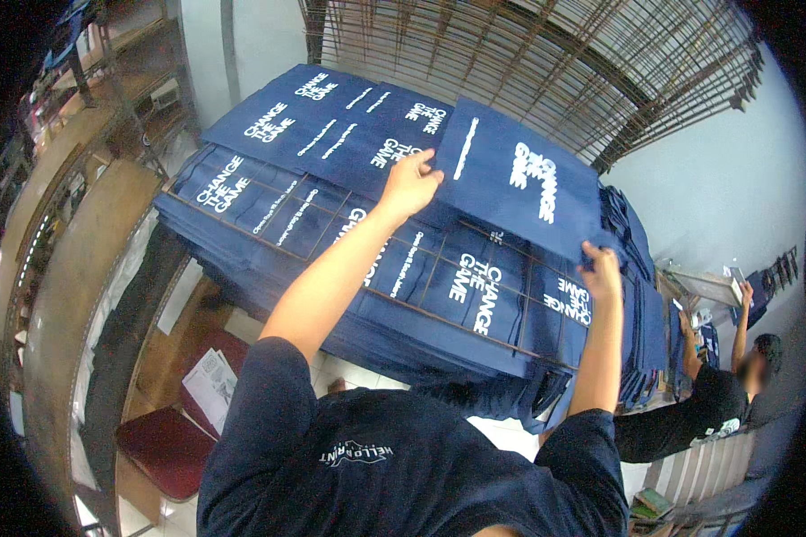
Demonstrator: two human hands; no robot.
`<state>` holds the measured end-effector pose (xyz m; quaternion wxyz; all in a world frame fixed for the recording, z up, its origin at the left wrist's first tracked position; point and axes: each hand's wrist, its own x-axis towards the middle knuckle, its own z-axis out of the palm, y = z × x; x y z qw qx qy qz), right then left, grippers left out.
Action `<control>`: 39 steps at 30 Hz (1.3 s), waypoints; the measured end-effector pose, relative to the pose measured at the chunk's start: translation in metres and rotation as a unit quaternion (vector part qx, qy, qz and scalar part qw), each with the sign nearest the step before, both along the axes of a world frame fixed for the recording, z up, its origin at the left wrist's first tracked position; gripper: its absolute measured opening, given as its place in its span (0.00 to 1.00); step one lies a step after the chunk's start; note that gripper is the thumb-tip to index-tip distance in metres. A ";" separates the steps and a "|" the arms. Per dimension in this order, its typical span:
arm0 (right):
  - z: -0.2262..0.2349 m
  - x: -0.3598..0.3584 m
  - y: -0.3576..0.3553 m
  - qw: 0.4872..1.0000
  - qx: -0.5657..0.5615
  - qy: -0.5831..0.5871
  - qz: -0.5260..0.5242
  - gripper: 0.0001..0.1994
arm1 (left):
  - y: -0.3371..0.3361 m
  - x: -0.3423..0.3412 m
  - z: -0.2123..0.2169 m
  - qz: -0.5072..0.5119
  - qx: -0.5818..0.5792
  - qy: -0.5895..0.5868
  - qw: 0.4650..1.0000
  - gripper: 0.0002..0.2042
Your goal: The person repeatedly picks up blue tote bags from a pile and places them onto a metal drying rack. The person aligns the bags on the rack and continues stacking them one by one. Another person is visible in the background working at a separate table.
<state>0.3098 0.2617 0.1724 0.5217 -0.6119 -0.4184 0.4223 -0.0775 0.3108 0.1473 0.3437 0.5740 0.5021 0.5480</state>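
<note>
We count one maroon chair [166,447] | left hand [414,185]: fingers pinching the left edge of one white-printed navy fabric panel [515,192] (above stacked panels [407,313]) | right hand [603,271]: fingers pinching its near right corner | one co-worker [709,398]

Both hands [412,185] at blue sheet [497,179]

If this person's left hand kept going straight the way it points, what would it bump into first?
Most likely the dark-blue printed sheet, just up and to the right of the left hand; they may already touch, as depth is unclear.
</note>
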 end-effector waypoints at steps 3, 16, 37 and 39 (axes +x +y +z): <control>-0.042 -0.024 0.017 0.998 -0.032 -0.029 -0.037 0.26 | 0.011 -0.006 -0.029 0.076 0.006 0.158 0.985 0.25; -0.069 -0.036 0.017 0.997 -0.052 -0.030 -0.044 0.36 | 0.019 -0.005 -0.045 0.080 0.003 0.315 0.946 0.14; 0.045 -0.067 0.071 0.932 0.072 -0.313 0.169 0.14 | -0.348 -0.134 -0.186 0.459 -0.027 0.231 0.858 0.18; 0.061 -0.101 0.078 0.927 0.104 -0.293 0.210 0.14 | -0.391 -0.131 -0.247 0.490 -0.089 0.236 0.834 0.19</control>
